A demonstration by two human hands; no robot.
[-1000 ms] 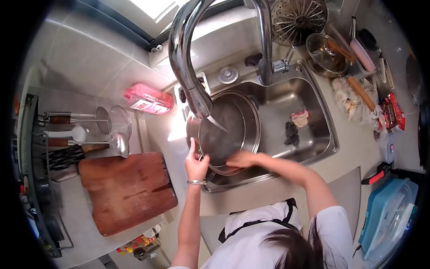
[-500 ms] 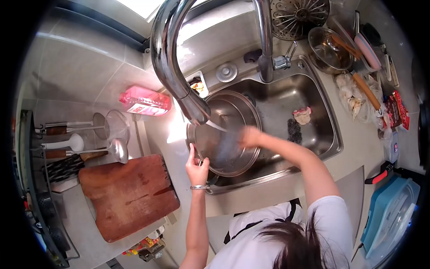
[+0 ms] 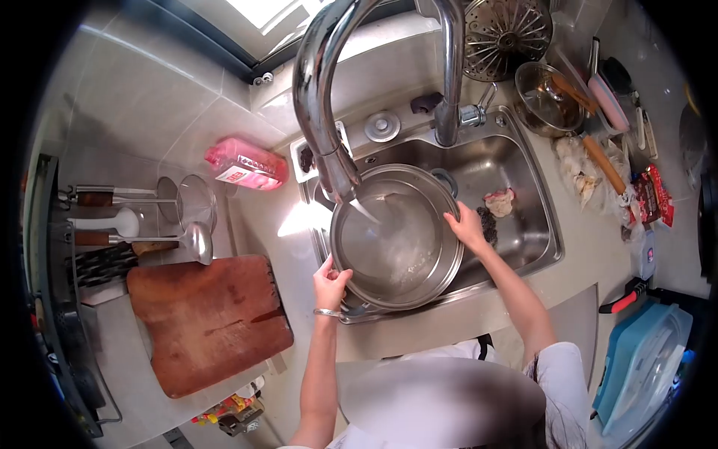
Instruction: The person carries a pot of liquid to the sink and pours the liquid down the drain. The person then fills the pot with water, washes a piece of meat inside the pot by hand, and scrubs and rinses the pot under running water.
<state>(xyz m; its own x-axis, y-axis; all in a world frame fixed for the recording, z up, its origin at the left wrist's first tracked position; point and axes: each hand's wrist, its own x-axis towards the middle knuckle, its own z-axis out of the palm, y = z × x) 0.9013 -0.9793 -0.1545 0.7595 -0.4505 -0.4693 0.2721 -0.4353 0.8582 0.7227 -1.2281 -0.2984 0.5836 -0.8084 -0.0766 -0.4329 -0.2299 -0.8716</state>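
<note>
A wide stainless steel pot rests over the left side of the sink, with water in it. A stream of water falls into it from the tall chrome faucet. My left hand, with a silver bangle at the wrist, is closed on the pot's lower left rim. On the right rim my right hand grips the pot, thumb on top and the other fingers mostly hidden. Just past that hand, a dark scourer and a crumpled pink and cream cloth-like piece lie in the sink.
A wooden cutting board and hanging ladles are on the left. A pink bottle stands behind. To the right are a steel bowl, a rolling pin, plastic bags and a blue container.
My right hand, blurred inside the pot before, is now on its right rim. The pot sits further right and nearer me in the view, which has also shifted a little. My left hand stays on the rim.
</note>
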